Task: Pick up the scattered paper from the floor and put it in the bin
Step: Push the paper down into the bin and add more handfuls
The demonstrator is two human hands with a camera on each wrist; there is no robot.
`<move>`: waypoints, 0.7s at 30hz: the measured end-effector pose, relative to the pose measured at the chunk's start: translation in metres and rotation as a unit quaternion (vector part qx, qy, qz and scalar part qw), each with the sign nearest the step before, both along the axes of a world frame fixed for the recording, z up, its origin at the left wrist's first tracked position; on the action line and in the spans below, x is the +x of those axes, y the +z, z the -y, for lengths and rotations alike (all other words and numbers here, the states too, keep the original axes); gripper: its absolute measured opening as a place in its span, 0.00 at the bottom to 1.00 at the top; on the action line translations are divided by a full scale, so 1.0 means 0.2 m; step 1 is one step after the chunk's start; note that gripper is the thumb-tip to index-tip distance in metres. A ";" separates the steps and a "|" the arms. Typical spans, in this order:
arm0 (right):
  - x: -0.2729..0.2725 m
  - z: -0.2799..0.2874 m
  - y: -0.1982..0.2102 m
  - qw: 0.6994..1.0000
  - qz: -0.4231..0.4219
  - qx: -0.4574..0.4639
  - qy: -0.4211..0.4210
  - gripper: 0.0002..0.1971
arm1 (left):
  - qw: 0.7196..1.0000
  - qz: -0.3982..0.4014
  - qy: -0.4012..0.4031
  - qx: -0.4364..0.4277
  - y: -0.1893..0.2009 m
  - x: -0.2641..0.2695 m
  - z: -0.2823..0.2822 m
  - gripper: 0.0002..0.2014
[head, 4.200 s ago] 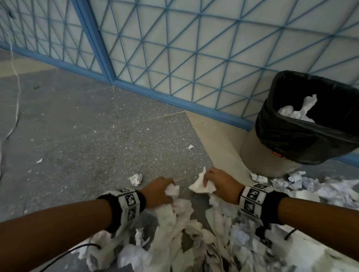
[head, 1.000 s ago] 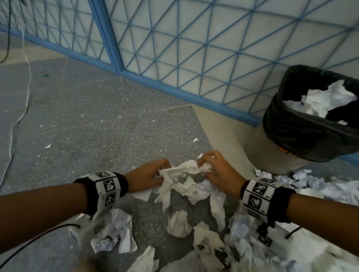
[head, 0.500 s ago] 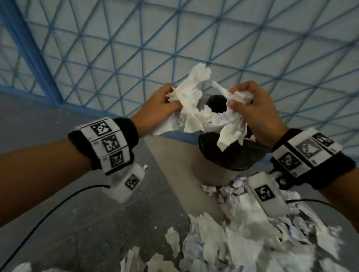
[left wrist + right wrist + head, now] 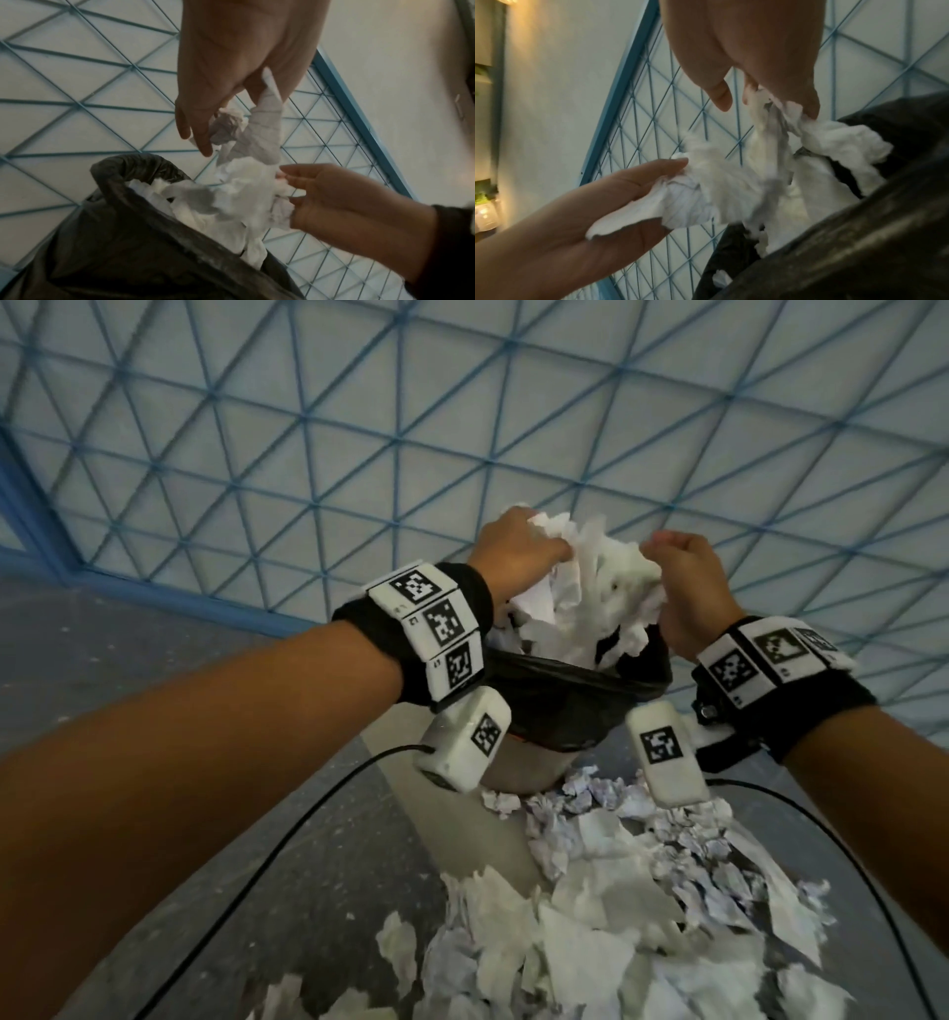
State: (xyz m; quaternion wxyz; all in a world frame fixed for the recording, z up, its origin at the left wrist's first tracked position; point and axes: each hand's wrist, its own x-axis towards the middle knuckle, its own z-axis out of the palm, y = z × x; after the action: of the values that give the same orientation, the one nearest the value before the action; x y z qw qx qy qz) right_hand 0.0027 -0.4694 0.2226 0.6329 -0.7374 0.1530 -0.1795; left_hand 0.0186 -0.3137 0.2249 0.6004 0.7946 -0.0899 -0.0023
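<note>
A bundle of crumpled white paper point(image 4: 601, 593) hangs between my two hands just above the bin point(image 4: 565, 706), a round tub lined with a black bag. Its lower end reaches into the bag's mouth point(image 4: 115, 233), which holds more white paper. My left hand point(image 4: 513, 552) is on the bundle's left side. In the right wrist view its fingers point(image 4: 654, 172) lie straight and a strip of paper rests on the palm. My right hand point(image 4: 688, 577) is on the right side, and its fingertips point(image 4: 805, 105) pinch the paper from above.
A big pile of torn and crumpled paper point(image 4: 616, 916) covers the grey floor in front of the bin and to its right. Behind the bin stands a white wall with a blue lattice point(image 4: 359, 454). Black cables point(image 4: 287, 839) hang from my wrists.
Since a second ago both hands have lifted the bundle from the floor to over the bin. In the last half second it has come down onto the bin's mouth, and the left fingers have loosened.
</note>
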 end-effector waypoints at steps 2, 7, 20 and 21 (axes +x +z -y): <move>0.00 -0.01 0.00 1.000 0.004 -0.015 0.008 0.06 | 0.999 0.036 0.026 -0.006 -0.02 0.01 0.02 0.27; 0.00 -0.04 -0.07 0.992 -0.022 -0.113 0.046 0.05 | 0.996 0.032 -0.031 0.071 -0.09 -0.01 0.06 0.34; -0.10 -0.18 -0.12 0.928 0.021 -0.327 0.177 0.11 | 0.992 0.098 -0.002 0.076 -0.12 -0.05 -0.21 0.13; -0.12 -0.22 -0.13 0.920 0.049 -0.342 0.184 0.10 | 0.992 0.093 0.006 0.088 -0.15 -0.07 -0.29 0.12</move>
State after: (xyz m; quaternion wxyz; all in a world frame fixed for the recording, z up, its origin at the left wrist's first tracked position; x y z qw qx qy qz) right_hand -0.0210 -0.4251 0.1956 0.3707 -0.9144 -0.0869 -0.1373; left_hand 0.0039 -0.2560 0.1953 0.5171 0.8416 -0.1403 0.0673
